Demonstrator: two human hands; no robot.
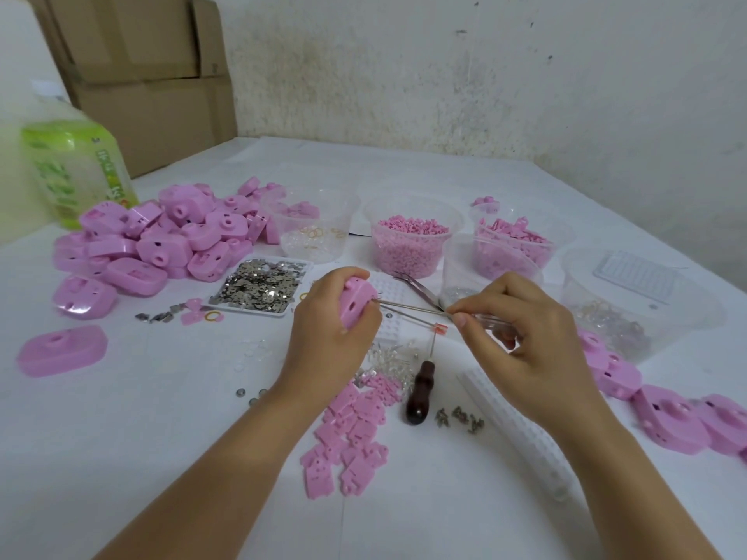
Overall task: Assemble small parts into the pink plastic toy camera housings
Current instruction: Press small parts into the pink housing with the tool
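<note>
Mid-table, left hand (335,317): fingers curled round one pink housing (355,303), held over the white table (161,438)
Right hand (521,337): thumb and forefinger pinch the near end of thin metal tweezers (412,308); other fingers curled under
Tweezers: nearly level between the hands, tips at the held housing's right edge; any part in the tips is too small to tell
Housing pile (161,236): heaped at far left, beside a green-labelled bottle (72,167)
Metal-piece tray (258,284): just left of the left hand
Bead tub (412,240): clear, filled with small pink bits, behind the hands
Flat pink plates (347,438): scattered between the forearms
Awl (420,394): dark wooden handle, lying near the plates
More housings (667,418): along the right edge
</note>
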